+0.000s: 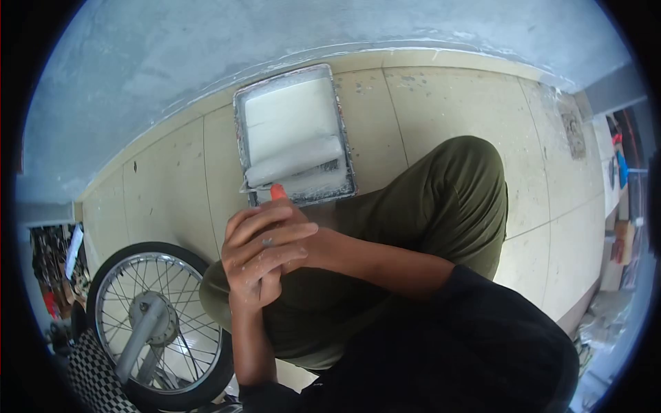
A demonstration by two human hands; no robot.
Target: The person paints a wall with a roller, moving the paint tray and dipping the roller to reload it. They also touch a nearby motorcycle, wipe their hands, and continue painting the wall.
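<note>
Head view — pale-grey cylindrical paint roller point(296, 160) in dark, paint-smeared rectangular tray point(239, 127) of white paint point(292, 110); left hand point(261, 249) wrapped over right hand point(299, 217), orange handle point(277, 191) protruding — right's grip hidden, cannot tell

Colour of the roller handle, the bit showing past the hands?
Orange-red on the visible part of the roller handle; seen in the head view.

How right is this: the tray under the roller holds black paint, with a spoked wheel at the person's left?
Not black: the head view shows white paint in the tray under the roller, with the spoked wheel at the person's left.
</note>
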